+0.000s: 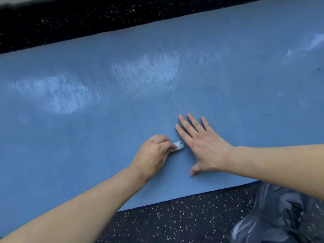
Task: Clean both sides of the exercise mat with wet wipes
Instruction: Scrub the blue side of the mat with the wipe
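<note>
In left-hand fingers (164,142), wet wipe (178,146).

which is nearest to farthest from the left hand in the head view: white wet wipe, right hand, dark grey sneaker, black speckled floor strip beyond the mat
1. Crumpled white wet wipe: pinched in the left hand.
2. Right hand: just right, flat on the blue exercise mat.
3. Dark grey sneaker: lower right, off the mat.
4. Black speckled floor strip: beyond the mat's far edge.

Dim cool overhead light, wet glare streaks on mat (228,95) toward 11 o'clock, soft blur throughout, wide-angle bowing at edges
</note>
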Motion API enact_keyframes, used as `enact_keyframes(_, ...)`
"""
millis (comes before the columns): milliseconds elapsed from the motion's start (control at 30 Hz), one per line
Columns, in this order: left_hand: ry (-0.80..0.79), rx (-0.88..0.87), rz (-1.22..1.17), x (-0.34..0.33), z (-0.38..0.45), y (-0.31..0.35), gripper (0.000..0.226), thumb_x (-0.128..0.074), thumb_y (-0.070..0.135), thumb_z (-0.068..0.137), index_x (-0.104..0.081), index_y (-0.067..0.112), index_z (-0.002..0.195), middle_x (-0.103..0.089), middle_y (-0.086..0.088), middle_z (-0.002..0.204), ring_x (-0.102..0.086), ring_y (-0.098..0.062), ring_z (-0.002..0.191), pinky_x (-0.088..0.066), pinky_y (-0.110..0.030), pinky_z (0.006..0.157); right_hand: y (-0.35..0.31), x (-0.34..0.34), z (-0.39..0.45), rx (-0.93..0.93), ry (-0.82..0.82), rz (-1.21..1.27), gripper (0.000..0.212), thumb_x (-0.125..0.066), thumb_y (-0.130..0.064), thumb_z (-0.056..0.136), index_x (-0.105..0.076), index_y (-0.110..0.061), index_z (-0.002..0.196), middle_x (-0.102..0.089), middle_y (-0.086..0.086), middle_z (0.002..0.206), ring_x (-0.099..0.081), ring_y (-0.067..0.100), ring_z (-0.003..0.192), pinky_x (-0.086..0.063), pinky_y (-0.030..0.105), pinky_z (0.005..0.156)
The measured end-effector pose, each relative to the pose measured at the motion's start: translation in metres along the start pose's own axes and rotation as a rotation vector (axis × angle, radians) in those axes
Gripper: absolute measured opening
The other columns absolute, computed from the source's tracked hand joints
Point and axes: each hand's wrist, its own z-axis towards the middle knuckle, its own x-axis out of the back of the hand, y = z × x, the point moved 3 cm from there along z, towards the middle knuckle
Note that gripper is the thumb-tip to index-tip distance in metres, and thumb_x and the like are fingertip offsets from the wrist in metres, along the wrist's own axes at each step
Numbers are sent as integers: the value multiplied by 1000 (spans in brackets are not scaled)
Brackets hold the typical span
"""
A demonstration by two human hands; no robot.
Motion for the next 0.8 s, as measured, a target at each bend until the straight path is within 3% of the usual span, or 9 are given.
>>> enact_keyframes(100, 171, 97, 17, 9, 1, -3, 18, -60, 24, 94, -77, 19, 95, -68, 2, 90, -63, -21, 81, -53, -32, 71, -26, -23, -28, -10, 20, 64, 160, -70, -92, 58, 15, -11, 166, 31, 16, 170, 25, 42, 158, -3, 67, 127)
enact_keyframes(233, -53, -70, -11, -33, -63, 29, 18, -70, 14, 91, -73, 26, 104, -66, 6, 95, -58, -20, 79, -54, -33, 63, -45, -49, -45, -39, 33, 57, 154, -65, -95, 59, 4, -9, 168, 29, 18, 171, 26, 41, 157, -3, 69, 126)
enact_keyframes(333, -158, -126, -84, -50, -95, 37, 27, -66, 11, 92, -67, 28, 112, -61, 8, 98, -52, -18, 78, -53, -35, 62, -46, -56, -47, -42, 82, 85, 145, -61, -95, 64, -8, -9, 169, 17, 18, 174, 16, 41, 160, -11, 70, 126)
enact_keyframes(467, -230, -201, -126, -50, -106, 41, 17, -64, 17, 95, -69, 31, 104, -60, 10, 95, -55, -16, 79, -54, -33, 64, -54, -62, -49, -34, 148, 144, 131, -59, -92, 68, -28, -10, 165, -3, 19, 176, -3, 41, 162, -14, 68, 125)
enact_keyframes(567, -103, -65, -260, -12, -61, 22, 11, -65, 27, 94, -73, 32, 98, -65, 15, 93, -61, -1, 79, -52, -18, 73, -37, -42, -40, -58, 274, 269, 116, -66, -88, 60, -45, -27, 156, -29, 10, 168, -36, 32, 150, -29, 55, 124)
enact_keyframes(633, 177, 129, -282, 42, 16, -13, 6, -71, 30, 91, -76, 34, 91, -68, 19, 87, -62, 7, 77, -46, -9, 73, 5, 1, -12, -111, 390, 310, 113, -72, -87, 60, -39, -39, 156, -29, 2, 167, -41, 25, 145, -46, 48, 116)
enact_keyframes(700, 386, 327, -254, 108, 104, -55, 6, -75, 41, 88, -76, 35, 86, -71, 19, 80, -65, 4, 74, -48, -12, 71, 58, 52, 27, -212, 322, 331, 128, -74, -89, 60, -13, -48, 164, -1, 0, 175, -18, 28, 158, -34, 53, 124)
enact_keyframes(767, 500, 409, -188, 163, 183, -92, 24, -73, 53, 86, -79, 30, 88, -72, 17, 78, -66, 2, 75, -52, -20, 75, 99, 87, 62, -329, 185, 318, 148, -75, -92, 52, 15, -51, 162, 30, -1, 171, 11, 33, 162, -17, 64, 127)
enact_keyframes(800, 525, 426, -159, 180, 216, -109, 28, -72, 55, 86, -80, 29, 90, -73, 15, 78, -67, -1, 76, -53, -22, 77, 112, 96, 77, -366, 138, 310, 155, -78, -92, 47, 21, -52, 159, 36, -2, 169, 18, 35, 161, -15, 69, 125)
